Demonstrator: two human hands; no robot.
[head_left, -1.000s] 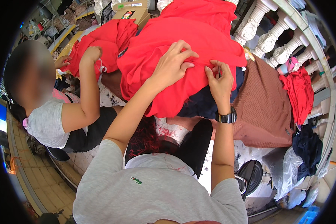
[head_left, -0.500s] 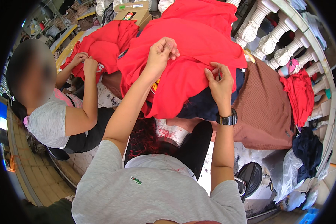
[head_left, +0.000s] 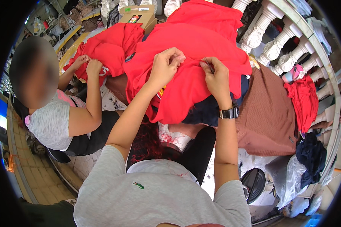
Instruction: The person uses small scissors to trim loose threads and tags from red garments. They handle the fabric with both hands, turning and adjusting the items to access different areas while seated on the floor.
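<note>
A red garment is spread over the pile in front of me, with a yellow print showing near its lower left. My left hand is closed in a pinch on its surface, and a fold of cloth runs from the fingertips. Just to the right, my right hand curls round a small dark tool, thin like snips or tweezers; most of it is hidden by the fingers. The right fingertips are at the cloth, a short way from the left ones. A dark navy cloth lies under the red one.
At left, a seated person handles another red garment. Brown textured cloth drapes at right. White balusters line the far right side, with a red cloth hanging there. A cardboard box stands behind the pile.
My right hand has moved left and slightly up, closer to my left hand. My left hand has come down a little, its fingertips now at the cloth.
</note>
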